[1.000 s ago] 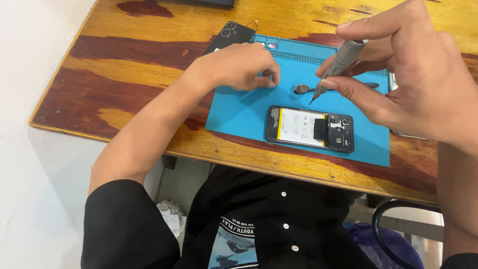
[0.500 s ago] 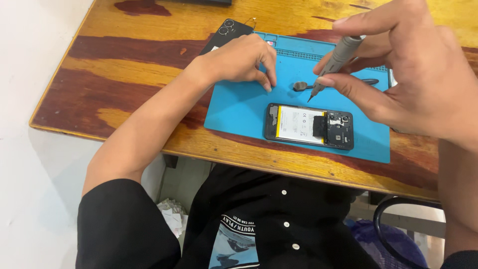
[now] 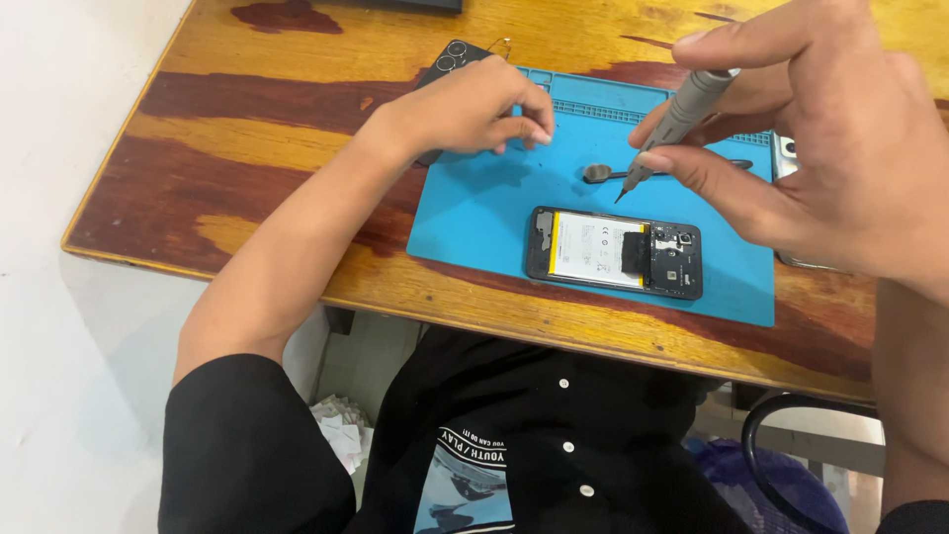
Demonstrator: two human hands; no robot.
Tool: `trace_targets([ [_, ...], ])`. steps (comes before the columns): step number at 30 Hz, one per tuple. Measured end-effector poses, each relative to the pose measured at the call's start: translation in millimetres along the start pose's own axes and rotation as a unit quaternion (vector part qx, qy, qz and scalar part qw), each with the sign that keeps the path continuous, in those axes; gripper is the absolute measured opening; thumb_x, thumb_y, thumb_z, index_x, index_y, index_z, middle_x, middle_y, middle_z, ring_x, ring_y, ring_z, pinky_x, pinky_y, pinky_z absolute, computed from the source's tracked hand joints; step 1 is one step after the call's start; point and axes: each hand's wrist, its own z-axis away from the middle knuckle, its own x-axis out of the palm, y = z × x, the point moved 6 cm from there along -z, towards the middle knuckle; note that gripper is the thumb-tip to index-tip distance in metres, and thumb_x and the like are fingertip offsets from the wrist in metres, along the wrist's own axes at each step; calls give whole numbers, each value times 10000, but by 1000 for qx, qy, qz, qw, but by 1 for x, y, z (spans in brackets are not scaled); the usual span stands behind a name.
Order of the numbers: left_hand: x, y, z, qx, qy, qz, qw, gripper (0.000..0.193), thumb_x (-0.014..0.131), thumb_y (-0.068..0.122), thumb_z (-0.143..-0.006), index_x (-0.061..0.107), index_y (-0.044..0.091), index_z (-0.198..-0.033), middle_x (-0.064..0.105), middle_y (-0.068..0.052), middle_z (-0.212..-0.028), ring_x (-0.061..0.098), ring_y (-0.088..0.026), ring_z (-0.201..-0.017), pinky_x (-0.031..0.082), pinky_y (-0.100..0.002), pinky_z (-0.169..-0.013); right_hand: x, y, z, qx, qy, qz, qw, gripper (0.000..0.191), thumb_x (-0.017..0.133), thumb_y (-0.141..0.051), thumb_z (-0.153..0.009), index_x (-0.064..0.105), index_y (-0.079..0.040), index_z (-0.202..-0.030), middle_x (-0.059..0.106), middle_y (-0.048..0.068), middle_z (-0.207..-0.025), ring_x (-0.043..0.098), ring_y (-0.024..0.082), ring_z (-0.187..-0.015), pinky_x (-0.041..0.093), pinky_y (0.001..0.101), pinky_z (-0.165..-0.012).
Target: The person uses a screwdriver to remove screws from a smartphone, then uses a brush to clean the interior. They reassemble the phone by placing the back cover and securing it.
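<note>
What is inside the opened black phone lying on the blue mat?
Inside the opened black phone a white-and-yellow battery fills the left and middle, and dark boards with a small camera module sit at its right end. What lies beneath the battery is covered. The phone rests on the blue silicone mat.

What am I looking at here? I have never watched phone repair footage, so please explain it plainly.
The single view comes from a camera worn on a person's head, looking down at their own bare hands. A wooden table bears a blue work mat. On the mat lies an opened phone, its insides showing, with a dark flat tool beyond it. The right hand holds a grey screwdriver, tip down above the mat. The left hand rests its fingertips on the mat, beside a black phone back cover.
</note>
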Motion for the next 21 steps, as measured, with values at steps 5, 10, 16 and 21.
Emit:
trace_targets([
  [5,3,9,-1,87,8,-76,993,189,850,218,-819,790,132,-976,730,-34,-827,662,-235,-724,514,-377,-665,2,4,3,25,-5,-26,999,538,766,91,-873,366,93,-1233,714,235,-960,764,315,-971,634,343,-734],
  [10,13,7,-3,100,27,-95,990,134,835,243,-831,790,142,-907,716,-31,-851,665,-260,-799,523,-401,-762,3,8,5,17,-10,-9,1000,541,780,60,-877,372,83,-1231,736,211,-964,769,300,-938,617,331,-700],
  [16,29,2,-8,37,1,-126,991,198,690,289,-967,665,93,-976,680,-66,-1018,659,-315,-923,507,-452,-759,3,2,4,-28,-22,42,998,542,778,36,-880,360,74,-1223,743,202,-949,765,308,-916,619,342,-740],
  [21,18,15,-4,120,32,-70,990,234,682,288,-1014,655,57,-1002,681,-91,-996,657,-287,-859,512,-412,-713,2,2,4,-9,-19,39,999,540,775,23,-888,357,67,-1227,749,188,-917,771,299,-903,608,340,-729],
])
